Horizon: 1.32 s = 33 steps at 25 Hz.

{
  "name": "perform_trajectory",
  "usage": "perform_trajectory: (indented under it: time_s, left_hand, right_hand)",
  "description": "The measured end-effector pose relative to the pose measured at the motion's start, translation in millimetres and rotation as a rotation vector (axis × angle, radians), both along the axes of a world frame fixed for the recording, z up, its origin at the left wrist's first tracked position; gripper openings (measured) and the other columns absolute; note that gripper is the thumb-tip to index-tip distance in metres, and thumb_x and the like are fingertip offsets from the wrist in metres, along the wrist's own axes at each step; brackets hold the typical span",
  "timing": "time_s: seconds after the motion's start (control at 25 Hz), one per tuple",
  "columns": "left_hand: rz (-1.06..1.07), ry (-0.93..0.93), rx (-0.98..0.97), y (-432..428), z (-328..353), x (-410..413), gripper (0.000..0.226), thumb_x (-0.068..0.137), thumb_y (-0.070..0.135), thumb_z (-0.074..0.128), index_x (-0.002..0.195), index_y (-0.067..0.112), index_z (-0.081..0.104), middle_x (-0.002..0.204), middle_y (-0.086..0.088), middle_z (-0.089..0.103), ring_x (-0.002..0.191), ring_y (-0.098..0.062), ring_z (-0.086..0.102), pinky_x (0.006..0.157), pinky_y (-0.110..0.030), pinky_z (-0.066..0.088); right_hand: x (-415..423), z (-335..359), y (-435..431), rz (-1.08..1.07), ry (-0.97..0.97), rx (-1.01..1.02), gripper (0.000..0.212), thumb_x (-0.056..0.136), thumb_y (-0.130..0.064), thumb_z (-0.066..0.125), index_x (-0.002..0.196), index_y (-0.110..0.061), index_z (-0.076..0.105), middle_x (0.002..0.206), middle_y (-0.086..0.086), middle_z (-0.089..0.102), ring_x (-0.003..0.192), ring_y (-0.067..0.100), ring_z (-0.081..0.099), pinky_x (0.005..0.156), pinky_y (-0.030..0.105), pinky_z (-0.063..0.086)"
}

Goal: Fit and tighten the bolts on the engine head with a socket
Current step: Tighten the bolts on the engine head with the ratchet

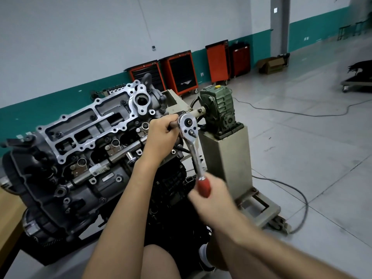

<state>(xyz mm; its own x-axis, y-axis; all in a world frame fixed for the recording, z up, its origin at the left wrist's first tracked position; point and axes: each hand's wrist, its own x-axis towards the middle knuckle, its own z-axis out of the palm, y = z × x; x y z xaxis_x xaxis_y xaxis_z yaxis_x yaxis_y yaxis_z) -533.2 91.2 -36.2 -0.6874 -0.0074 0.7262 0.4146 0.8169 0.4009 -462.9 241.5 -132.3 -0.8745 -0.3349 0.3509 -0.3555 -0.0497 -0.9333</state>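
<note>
Both hands hold the ratchet: left hand, fingers curled round its extension at three o'clock on the engine head; right hand gripping the red handle. Tilting the extension could slip the hidden socket off.

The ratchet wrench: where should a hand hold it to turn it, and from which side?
Probably by the red handle at its lower end, coming from the person's side, as the right hand does. It lies farthest from the ratchet head, so leverage is greatest. The left hand grips the extension bar beside the head.
</note>
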Motion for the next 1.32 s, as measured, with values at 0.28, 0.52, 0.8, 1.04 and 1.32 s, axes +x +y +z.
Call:
perform_trajectory:
  time_s: [0.28,0.52,0.8,1.04,1.32]
  left_hand:
    - [-0.021,0.035,0.032,3,2,2,0.027,0.087,-0.006,0.049,0.06,-0.01,0.052,0.048,0.0,0.035,0.046,-0.004,0.03,0.046,-0.016,0.021]
    - [0.026,0.038,0.04,1,-2,2,0.021,0.083,-0.009,0.049,0.062,-0.011,0.051,0.056,-0.025,0.05,0.054,-0.01,0.036,0.049,-0.033,0.031]
    - [-0.007,-0.001,0.05,-2,0,3,0.013,0.081,-0.012,0.052,0.069,-0.012,0.059,0.064,-0.029,0.057,0.058,-0.01,0.044,0.049,-0.032,0.038]
    - [0.017,0.025,0.091,7,0,3,0.022,0.087,-0.005,0.047,0.07,-0.014,0.058,0.051,-0.017,0.045,0.049,-0.004,0.031,0.047,-0.016,0.023]
    - [0.06,0.037,0.162,6,-4,4,0.024,0.079,-0.012,0.045,0.06,-0.002,0.056,0.06,-0.024,0.054,0.056,-0.013,0.039,0.05,-0.029,0.03]
  right_hand:
    - [-119,89,91,-0.187,0.763,0.699,0.037,0.076,-0.014,0.059,0.063,-0.034,0.03,0.049,-0.012,0.036,0.044,0.001,0.037,0.045,0.012,0.024]
    - [-17,5,17,-0.072,0.133,0.093,0.037,0.074,0.002,0.062,0.06,-0.022,0.037,0.047,-0.011,0.037,0.044,0.004,0.032,0.045,0.019,0.03]
    - [7,3,-5,0.032,-0.009,-0.023,0.029,0.074,-0.002,0.057,0.061,-0.021,0.039,0.048,-0.01,0.036,0.042,0.006,0.032,0.041,0.02,0.031]
    - [-113,84,89,-0.14,0.719,0.701,0.029,0.08,-0.009,0.061,0.07,-0.023,0.037,0.052,-0.008,0.039,0.048,0.018,0.038,0.05,0.024,0.029]
    - [-31,16,31,-0.173,0.277,0.242,0.037,0.076,-0.003,0.063,0.06,-0.024,0.036,0.049,-0.008,0.036,0.043,0.007,0.034,0.044,0.015,0.03]
